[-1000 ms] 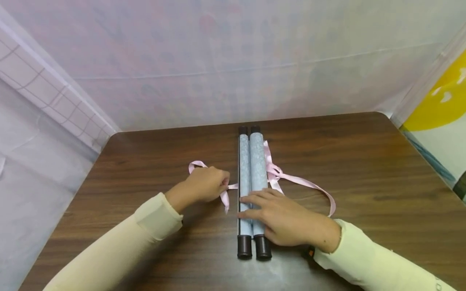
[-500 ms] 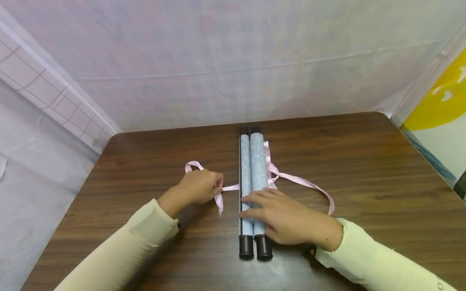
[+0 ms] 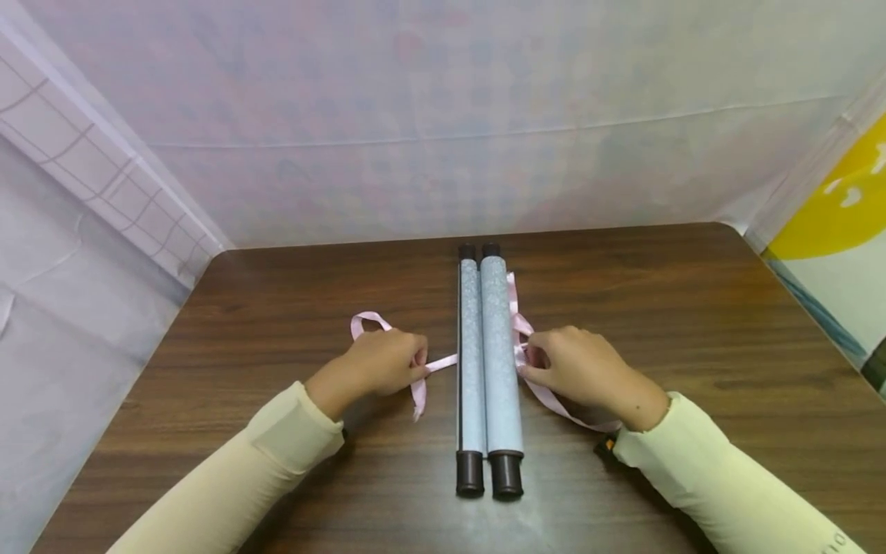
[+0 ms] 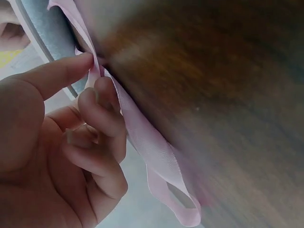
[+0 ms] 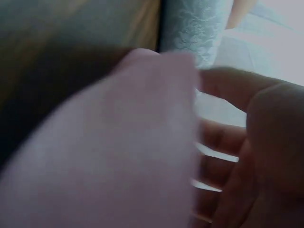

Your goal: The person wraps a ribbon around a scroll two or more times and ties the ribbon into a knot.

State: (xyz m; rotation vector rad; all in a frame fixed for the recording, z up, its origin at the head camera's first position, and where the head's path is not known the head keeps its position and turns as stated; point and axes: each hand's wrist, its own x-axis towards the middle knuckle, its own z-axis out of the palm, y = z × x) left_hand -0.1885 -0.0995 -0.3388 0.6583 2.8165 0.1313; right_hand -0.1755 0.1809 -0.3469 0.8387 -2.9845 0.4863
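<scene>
A light blue patterned scroll (image 3: 500,354), rolled into two parallel rolls with dark brown end knobs, lies lengthwise on the wooden table. Pink ribbon (image 3: 443,362) comes out from both sides of it. At the left, my left hand (image 3: 379,362) pinches the ribbon between thumb and index finger; a loop and a loose end hang past the fingers. In the left wrist view the ribbon (image 4: 152,142) trails below the fingertips. Beside the right roll, my right hand (image 3: 581,365) pinches the ribbon where it bunches. A blurred ribbon part (image 5: 109,142) fills much of the right wrist view.
The brown wooden table (image 3: 277,292) reaches a pale cloth wall (image 3: 415,177) at the back. White sheeting (image 3: 69,292) hangs at the left, and a yellow print (image 3: 841,200) shows at the right. A small dark device (image 3: 605,445) sits under the right wrist.
My right hand has lifted off the rolls and moved right to the bunched ribbon. My left hand has drawn its ribbon slightly left, away from the scroll.
</scene>
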